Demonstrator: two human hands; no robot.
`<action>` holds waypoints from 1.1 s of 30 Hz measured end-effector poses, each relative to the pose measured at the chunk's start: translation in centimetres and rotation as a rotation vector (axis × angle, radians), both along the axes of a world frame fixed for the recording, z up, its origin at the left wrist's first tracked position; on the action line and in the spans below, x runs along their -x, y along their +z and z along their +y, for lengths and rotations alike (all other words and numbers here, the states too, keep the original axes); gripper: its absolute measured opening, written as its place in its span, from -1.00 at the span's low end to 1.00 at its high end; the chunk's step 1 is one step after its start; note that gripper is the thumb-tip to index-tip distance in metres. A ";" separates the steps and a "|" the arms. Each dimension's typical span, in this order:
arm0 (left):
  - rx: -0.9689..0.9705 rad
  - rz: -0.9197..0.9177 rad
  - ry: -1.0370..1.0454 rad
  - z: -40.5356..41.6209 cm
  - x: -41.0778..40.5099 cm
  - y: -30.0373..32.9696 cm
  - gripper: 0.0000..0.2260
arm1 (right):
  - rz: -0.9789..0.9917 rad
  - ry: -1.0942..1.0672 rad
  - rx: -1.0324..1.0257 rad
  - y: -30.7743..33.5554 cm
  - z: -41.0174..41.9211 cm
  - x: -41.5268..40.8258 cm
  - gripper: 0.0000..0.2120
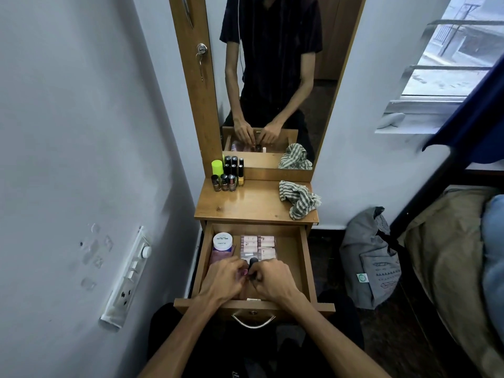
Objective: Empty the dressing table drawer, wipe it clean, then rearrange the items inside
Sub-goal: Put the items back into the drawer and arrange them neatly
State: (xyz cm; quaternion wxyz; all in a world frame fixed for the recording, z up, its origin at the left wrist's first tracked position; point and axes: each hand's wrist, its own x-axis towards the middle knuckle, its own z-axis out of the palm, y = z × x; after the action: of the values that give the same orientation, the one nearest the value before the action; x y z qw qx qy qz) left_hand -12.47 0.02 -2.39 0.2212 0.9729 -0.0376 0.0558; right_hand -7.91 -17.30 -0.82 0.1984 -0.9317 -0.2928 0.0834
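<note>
The wooden drawer (305, 271) of the dressing table stands pulled open. Both hands are inside it near the front. My left hand (222, 278) has its fingers curled round a small pink item that is mostly hidden. My right hand (271, 278) grips a small bottle with a black cap (253, 261). At the back left of the drawer sits a white round jar (222, 241) on a purple packet (219, 256). Beside it lies a clear pack of pale pink tubes (258, 246). A white item peeks out at the drawer front (253, 299).
On the table top (245, 205) stand several nail polish bottles (227, 181) and a neon green container (217, 167) at the back left. A striped cloth (298, 197) lies at the right. A mirror (272, 77) rises behind; a grey bag (368, 257) and a bed are right.
</note>
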 end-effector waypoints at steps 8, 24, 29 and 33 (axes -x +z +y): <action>-0.022 0.005 0.014 0.0 -0.8 -0.7 -0.81 | 0.016 -0.010 0.035 -0.4 0.1 -0.2 -0.72; 0.078 -0.203 0.114 1.9 -2.3 2.1 -0.92 | -0.111 -0.074 -0.214 2.7 1.0 -3.5 -0.86; 0.036 -0.285 0.252 4.6 -6.8 5.4 -0.86 | -0.172 -0.121 -0.319 5.7 4.5 -7.8 -0.86; 0.025 -0.285 0.312 6.6 -10.6 7.9 -0.79 | -0.224 -0.148 -0.342 7.7 7.6 -11.1 -0.77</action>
State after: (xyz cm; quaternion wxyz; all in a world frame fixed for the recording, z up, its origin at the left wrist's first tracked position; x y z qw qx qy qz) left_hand -1.90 6.61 5.50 0.2142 0.9465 0.0831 0.2267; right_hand 3.15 -9.72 6.92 0.3253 -0.9069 -0.2536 -0.0863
